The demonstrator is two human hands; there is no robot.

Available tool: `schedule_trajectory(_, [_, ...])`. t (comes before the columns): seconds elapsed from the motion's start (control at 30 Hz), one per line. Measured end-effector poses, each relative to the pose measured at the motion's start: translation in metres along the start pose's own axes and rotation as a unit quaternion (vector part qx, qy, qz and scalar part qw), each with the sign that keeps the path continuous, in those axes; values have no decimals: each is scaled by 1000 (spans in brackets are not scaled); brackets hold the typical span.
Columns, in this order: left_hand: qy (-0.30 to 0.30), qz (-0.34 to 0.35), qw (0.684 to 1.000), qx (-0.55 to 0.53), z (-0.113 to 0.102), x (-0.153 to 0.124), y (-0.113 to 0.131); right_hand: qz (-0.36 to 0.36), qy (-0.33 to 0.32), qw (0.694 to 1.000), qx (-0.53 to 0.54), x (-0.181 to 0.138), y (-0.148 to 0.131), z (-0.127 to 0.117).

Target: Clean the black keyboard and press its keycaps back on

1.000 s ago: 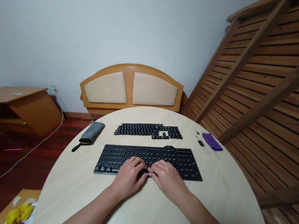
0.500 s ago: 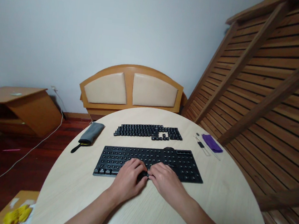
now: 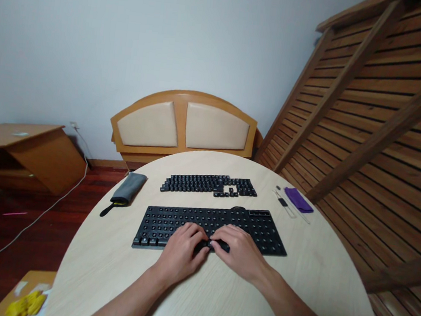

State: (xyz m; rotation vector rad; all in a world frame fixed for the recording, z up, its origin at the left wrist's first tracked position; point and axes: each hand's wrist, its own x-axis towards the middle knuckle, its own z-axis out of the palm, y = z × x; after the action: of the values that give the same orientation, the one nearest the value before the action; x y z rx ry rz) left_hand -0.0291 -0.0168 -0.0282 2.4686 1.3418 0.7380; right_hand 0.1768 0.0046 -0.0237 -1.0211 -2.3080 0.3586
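Observation:
A black keyboard base with its keycaps off lies on the round pale table. Both of my hands rest on its front edge at the middle. My left hand and my right hand have their fingertips curled together on a long black keycap at the bottom row. Behind the keyboard the removed black keycaps are laid out in rows on the table.
A grey pouch with a black strap lies at the table's left. A purple cloth and small tools lie at the right. A padded wooden headboard and slatted wooden frame stand behind; a wooden cabinet is left.
My right hand has shifted slightly up and right along the long keycap. The left hand has stayed where it was.

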Motion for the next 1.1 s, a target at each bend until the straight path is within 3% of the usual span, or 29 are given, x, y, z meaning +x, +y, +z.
schedule_trajectory(0.17, [3,-2,1000,13,1,0,-1,54,37,995,-70,28,15,-7])
schedule_trajectory(0.4, [4,-3,1000,25,0,0,-2,116,3,967,-228,87,52,-7])
schedule_trajectory(0.63, [-5,-19,999,46,-6,-1,-3,125,-12,964,-234,111,66,6])
schedule_trajectory(0.8, [1,-16,999,50,-6,0,-3,111,-12,971,-211,107,65,7])
schedule_trajectory(0.97, [4,-18,997,68,-5,0,-3,108,10,980,-165,76,45,-4])
schedule_trajectory(1.1, [10,-27,995,91,-5,0,-2,110,27,994,5,40,24,-15])
